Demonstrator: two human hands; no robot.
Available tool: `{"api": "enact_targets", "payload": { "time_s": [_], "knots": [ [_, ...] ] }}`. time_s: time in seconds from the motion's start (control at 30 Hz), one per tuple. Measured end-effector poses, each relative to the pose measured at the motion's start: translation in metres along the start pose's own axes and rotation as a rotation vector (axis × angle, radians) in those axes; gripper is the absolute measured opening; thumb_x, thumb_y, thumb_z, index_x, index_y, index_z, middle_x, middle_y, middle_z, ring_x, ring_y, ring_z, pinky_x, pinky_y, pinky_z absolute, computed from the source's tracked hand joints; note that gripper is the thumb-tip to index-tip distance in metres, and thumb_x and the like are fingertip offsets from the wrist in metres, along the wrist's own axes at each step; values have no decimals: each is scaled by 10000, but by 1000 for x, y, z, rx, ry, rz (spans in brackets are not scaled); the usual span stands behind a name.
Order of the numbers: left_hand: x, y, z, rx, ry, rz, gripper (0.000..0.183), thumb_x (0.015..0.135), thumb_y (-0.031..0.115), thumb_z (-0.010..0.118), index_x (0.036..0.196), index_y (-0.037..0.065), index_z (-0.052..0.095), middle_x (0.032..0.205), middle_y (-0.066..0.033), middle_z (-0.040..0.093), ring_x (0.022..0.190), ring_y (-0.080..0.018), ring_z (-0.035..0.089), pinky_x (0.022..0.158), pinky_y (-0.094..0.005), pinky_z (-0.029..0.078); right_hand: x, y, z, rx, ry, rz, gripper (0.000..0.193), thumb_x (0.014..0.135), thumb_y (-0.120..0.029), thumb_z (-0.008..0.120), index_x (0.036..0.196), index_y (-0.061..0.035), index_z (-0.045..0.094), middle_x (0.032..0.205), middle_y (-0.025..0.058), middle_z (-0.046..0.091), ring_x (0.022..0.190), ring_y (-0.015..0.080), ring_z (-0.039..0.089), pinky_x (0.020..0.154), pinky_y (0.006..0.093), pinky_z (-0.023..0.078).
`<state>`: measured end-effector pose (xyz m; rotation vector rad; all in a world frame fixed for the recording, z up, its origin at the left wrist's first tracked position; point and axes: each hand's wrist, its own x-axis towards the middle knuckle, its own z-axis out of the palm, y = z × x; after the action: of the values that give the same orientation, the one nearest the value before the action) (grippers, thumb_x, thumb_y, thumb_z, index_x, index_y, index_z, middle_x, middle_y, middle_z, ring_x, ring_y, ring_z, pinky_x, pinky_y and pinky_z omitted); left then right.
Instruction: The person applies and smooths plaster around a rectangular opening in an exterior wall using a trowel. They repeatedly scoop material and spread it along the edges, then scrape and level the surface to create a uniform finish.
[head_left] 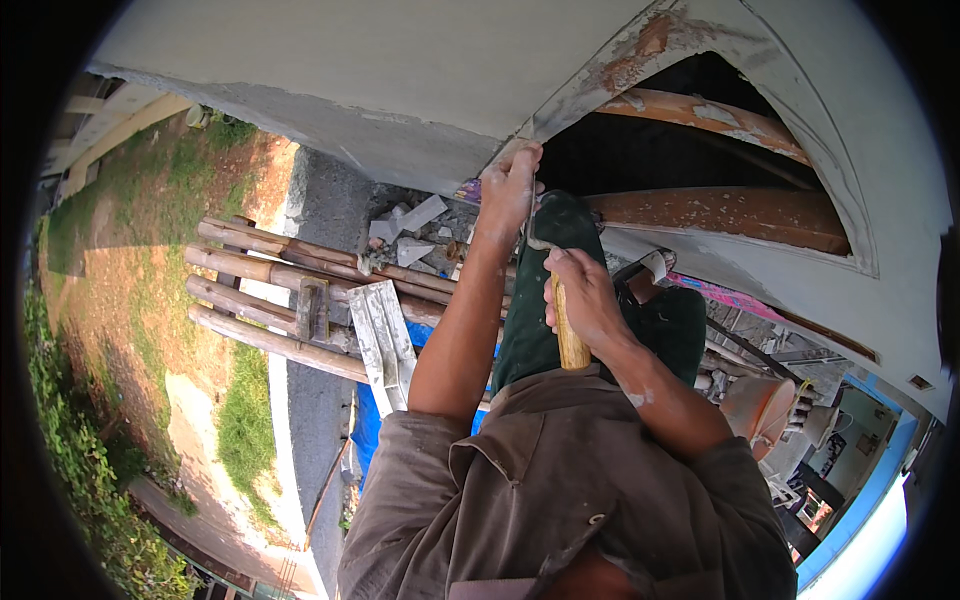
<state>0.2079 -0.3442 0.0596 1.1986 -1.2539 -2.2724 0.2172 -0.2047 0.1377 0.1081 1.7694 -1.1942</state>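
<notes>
My right hand (585, 295) is wrapped round the pale wooden handle of a trowel (571, 335). Its bent metal neck comes out above my thumb, and the thin blade runs up beside my left wrist, seen nearly edge-on. My left hand (511, 185) is closed, fingers curled, at the lower corner of a triangular wall opening (690, 150). What those fingers grip, if anything, is hidden. Just above them, the plastered edge (560, 105) of the opening looks rough, with reddish-brown patches. White dust marks my right forearm.
Bamboo poles (270, 270) lie side by side at left, with a whitish plank (383, 335) across their near end. Broken rubble (410, 235) lies at the wall's foot. Wooden beams (730, 215) cross the opening. A reddish container (757, 410) stands at right; grass and soil (140, 250) lie far left.
</notes>
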Motion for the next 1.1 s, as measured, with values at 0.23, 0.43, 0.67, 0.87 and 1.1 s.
{"api": "enact_targets", "payload": {
  "time_s": [0.23,0.43,0.67,0.87,1.1],
  "knots": [
    [-7,9,2,14,-20,10,592,826,496,625,1016,-64,614,956,-126,621,709,-172,599,548,-308,474,-12,-8,-1,-25,9,-10,302,954,-340,505,942,-39,523,654,44,510,459,126,504,441,264,423],
    [-14,20,5,5,-42,33,599,827,500,625,1016,-68,615,945,-128,622,712,-175,601,556,-308,481,-22,-14,-2,-39,7,-24,314,959,-346,494,948,-34,522,663,45,515,457,124,505,433,264,420],
    [-22,31,8,13,-61,54,603,829,491,612,1042,-73,609,960,-134,624,739,-190,612,586,-319,493,-32,-21,-3,-43,-5,-51,342,975,-359,475,993,-20,521,670,50,516,454,125,504,424,264,412],
    [-30,41,11,7,-75,69,610,829,490,605,1065,-72,606,982,-138,619,753,-192,613,600,-322,497,-39,-23,-4,-56,0,-71,344,980,-352,468,1008,-14,519,671,54,516,453,123,500,426,261,407],
    [-38,52,15,7,-76,75,591,829,477,601,1067,-64,607,989,-136,615,749,-192,615,586,-317,494,-50,-33,-4,-71,9,-82,344,985,-345,462,998,-7,523,671,51,515,461,119,502,437,256,406]
  ]
}}
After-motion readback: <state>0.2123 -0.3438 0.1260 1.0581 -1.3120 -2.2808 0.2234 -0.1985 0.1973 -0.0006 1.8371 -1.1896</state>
